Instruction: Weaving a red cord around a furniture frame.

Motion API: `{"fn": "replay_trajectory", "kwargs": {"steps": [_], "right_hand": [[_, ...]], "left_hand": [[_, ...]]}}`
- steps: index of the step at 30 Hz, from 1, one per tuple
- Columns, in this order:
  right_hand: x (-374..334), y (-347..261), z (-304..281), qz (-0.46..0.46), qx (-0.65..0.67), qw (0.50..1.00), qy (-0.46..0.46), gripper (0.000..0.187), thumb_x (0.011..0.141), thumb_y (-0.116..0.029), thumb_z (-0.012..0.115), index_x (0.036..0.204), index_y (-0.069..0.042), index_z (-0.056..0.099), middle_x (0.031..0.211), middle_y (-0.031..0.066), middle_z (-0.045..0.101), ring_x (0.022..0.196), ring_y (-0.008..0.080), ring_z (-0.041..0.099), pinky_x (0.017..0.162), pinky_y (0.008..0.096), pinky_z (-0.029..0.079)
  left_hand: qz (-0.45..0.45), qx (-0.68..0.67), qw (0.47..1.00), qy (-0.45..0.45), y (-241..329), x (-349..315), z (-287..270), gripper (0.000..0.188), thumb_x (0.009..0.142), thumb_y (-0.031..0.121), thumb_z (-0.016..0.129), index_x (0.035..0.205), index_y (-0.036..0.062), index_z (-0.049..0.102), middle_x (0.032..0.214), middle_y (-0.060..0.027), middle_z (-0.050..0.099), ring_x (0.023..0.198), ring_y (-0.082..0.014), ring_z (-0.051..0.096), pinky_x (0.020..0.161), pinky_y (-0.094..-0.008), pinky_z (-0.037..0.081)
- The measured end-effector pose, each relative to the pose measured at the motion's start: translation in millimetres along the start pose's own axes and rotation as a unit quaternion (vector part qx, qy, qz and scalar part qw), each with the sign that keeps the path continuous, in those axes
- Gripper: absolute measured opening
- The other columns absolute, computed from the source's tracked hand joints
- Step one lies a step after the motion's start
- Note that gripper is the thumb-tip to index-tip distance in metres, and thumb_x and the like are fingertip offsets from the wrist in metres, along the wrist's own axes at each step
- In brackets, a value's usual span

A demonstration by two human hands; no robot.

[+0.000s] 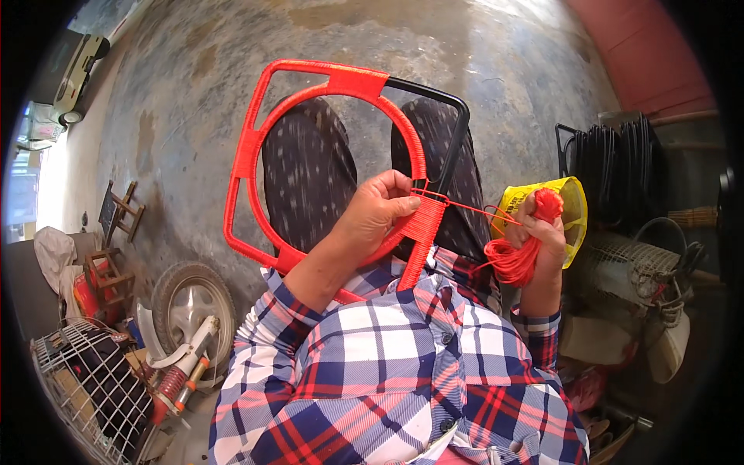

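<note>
A squared metal frame (pixel 246 151) with a round ring inside lies across my lap. Red cord is wound tightly over most of it, while a black bar (pixel 438 94) at its upper right shows bare. With thumb and fingertips pressed together, my left hand (pixel 370 211) pinches the red cord at the wrapped joint on the right side. My right hand (pixel 545 232) is closed round a hank of red cord (pixel 513 262), held off to the right. A thin strand runs taut from the frame's joint to that hand.
A yellow bag (pixel 575 213) stands open behind my right hand. Black metal frames (pixel 620 159) are stacked beyond it. On the left are a wheel (pixel 192 306), a wire crate (pixel 93 391) and small wooden stools (pixel 124 213). Concrete floor (pixel 178 116) stretches ahead.
</note>
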State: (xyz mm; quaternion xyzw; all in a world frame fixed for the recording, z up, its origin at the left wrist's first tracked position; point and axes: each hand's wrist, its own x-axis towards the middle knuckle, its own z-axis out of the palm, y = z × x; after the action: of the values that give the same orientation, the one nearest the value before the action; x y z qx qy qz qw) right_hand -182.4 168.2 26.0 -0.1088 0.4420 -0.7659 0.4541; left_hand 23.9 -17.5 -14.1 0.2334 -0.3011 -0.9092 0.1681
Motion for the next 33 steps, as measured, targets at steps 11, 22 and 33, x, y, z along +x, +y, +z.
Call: {"fn": "replay_trajectory", "kwargs": {"steps": [11, 22, 33], "right_hand": [[-16.7, -13.5, 48.5, -0.008, 0.057, 0.994, -0.094, 0.018, 0.080, -0.004, 0.055, 0.094, -0.008, 0.043, 0.064, -0.0004, 0.040, 0.047, 0.0080, 0.036, 0.046, 0.0256, 0.030], [-16.0, -9.6, 78.8, 0.032, 0.080, 0.986, -0.144, 0.021, 0.076, -0.003, 0.055, 0.093, -0.008, 0.043, 0.064, 0.0014, 0.039, 0.044, 0.0101, 0.034, 0.044, 0.0267, 0.030], [-25.5, -14.4, 77.6, 0.026, 0.046, 0.989, -0.139, 0.022, 0.074, 0.005, 0.056, 0.089, -0.007, 0.044, 0.061, 0.0008, 0.041, 0.043, 0.0096, 0.035, 0.043, 0.0271, 0.030]], "left_hand": [[-0.020, -0.020, 0.999, 0.020, -6.4, 2.2, -8.8, 0.012, 0.089, -0.005, 0.065, 0.095, 0.0020, 0.057, 0.092, -0.0075, 0.065, 0.082, -0.0143, 0.066, 0.077, -0.0281, 0.058], [-0.025, 0.016, 0.999, 0.019, -4.6, 8.7, -6.7, 0.021, 0.087, -0.007, 0.064, 0.107, -0.0007, 0.058, 0.099, -0.0085, 0.066, 0.088, -0.0153, 0.068, 0.084, -0.0297, 0.058], [-0.055, -0.036, 0.998, -0.022, -2.2, 8.8, 0.3, 0.018, 0.090, 0.004, 0.048, 0.105, -0.0021, 0.056, 0.093, -0.0117, 0.066, 0.082, -0.0194, 0.069, 0.077, -0.0357, 0.060]]}}
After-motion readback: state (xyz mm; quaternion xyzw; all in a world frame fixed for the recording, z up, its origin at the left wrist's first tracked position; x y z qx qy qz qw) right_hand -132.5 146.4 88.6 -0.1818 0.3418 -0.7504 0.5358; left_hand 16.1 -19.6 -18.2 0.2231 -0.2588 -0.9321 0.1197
